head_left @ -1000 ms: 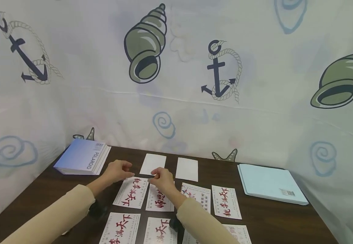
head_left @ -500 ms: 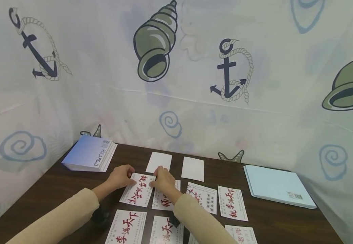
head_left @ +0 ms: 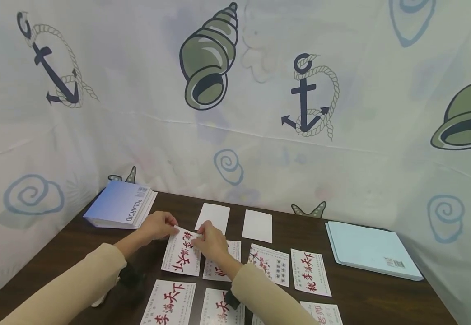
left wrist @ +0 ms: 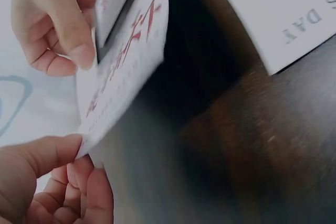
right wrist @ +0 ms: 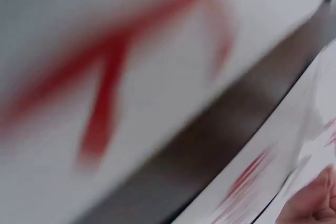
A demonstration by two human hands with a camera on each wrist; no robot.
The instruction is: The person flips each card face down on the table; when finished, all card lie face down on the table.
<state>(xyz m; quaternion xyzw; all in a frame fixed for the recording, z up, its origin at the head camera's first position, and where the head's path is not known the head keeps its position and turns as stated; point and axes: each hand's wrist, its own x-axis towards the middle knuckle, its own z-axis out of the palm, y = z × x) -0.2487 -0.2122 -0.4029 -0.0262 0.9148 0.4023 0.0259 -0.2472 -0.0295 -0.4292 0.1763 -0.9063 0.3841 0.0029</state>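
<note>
Both hands hold one white card (head_left: 180, 257) with red brush-style characters by its far corners. My left hand (head_left: 156, 225) pinches the left corner between thumb and fingers, as the left wrist view shows closely. On the other corner, my right hand (head_left: 212, 243) pinches the edge with its thumb and fingers. In the left wrist view the card (left wrist: 126, 72) stands tilted, its end raised over the dark table. Partly behind the right hand lies another red-lettered card (head_left: 234, 248). The right wrist view is blurred, with large red strokes across a white card (right wrist: 157, 72).
More printed cards lie in rows, including a blossom card (head_left: 271, 264) and a red-lettered card (head_left: 311, 272). Two blank white cards (head_left: 257, 225) sit behind. A blue POLAROID album (head_left: 115, 203) is back left, a pale blue folder (head_left: 373, 250) right. A patterned curtain (head_left: 259, 171) borders the table.
A second ago both hands hovered at the card's far edge; now they pinch its corners. Since half a second ago, the left hand has shifted up and left, and the card tilts.
</note>
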